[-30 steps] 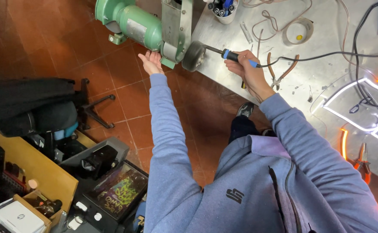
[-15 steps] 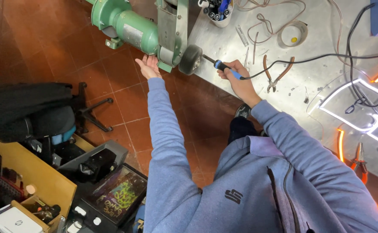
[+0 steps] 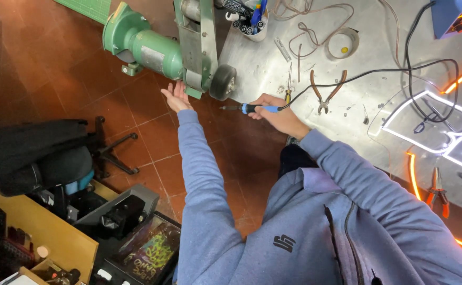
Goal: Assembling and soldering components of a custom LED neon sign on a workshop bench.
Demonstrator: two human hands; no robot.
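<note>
My right hand [image 3: 278, 113] grips a soldering iron [image 3: 252, 108] with a blue handle; its metal tip points left, just below the black wheel [image 3: 223, 82] of a green belt grinder [image 3: 159, 45]. The iron's black cord [image 3: 378, 74] runs back over the metal bench. My left hand [image 3: 175, 96] is stretched out with open fingers, palm up, touching or almost touching the lower edge of the grinder's green frame. It holds nothing.
The metal bench [image 3: 273, 63] carries orange-handled pliers [image 3: 326, 92], a cup of tools [image 3: 254, 18], a solder coil [image 3: 341, 45], a blue box [image 3: 455, 16] and a lit neon sign [image 3: 431, 126]. More pliers [image 3: 437, 192] lie at right. A black chair [image 3: 46, 153] and boxes stand at left.
My right hand has drawn the soldering iron back from the grinder wheel toward me. My left hand has stayed under the grinder frame. My head has shifted, so the view moved.
</note>
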